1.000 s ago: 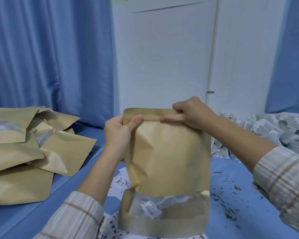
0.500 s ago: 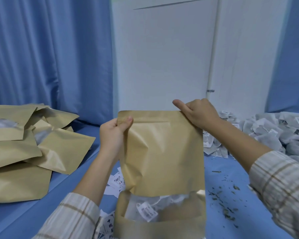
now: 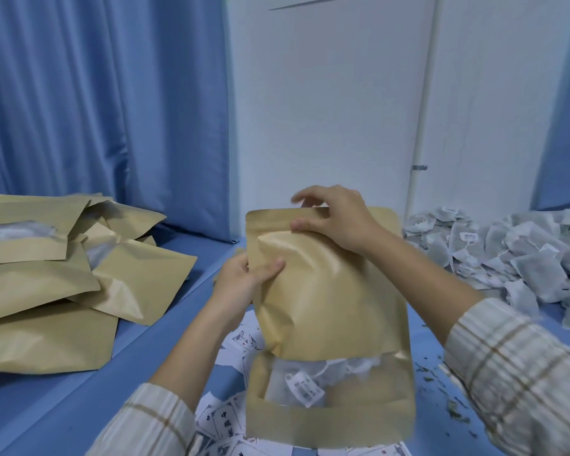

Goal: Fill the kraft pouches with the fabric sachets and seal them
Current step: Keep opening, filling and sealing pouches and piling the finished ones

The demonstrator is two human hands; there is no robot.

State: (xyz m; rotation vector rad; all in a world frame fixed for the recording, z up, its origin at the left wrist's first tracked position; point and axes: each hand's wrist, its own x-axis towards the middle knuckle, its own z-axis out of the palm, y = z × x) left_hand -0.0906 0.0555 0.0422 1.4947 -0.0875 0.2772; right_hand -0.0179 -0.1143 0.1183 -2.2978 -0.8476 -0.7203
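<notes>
Now the left hand [image 3: 244,281] has slid down from the top corner to grip the kraft pouch [image 3: 326,301] mid-edge. The right hand [image 3: 331,218] pinches its top strip nearer centre. Upright above the table [image 3: 46,403], the pouch shows sachets [image 3: 313,380] through its window.

Centre: kraft pouch [image 3: 326,291] upright above the desk [image 3: 46,409], sachets [image 3: 313,380] inside at its bottom.
Left hand [image 3: 241,284]: on the pouch's left edge, below the top.
Right hand [image 3: 333,218]: at the pouch's top edge.
Left: pile of pouches [image 3: 56,278] on the desk.
Right: heap of loose sachets [image 3: 514,255] on the desk.
Under the pouch: printed cards [image 3: 224,419] on the desk.
Behind: curtain [image 3: 96,103], wall [image 3: 326,103].
</notes>
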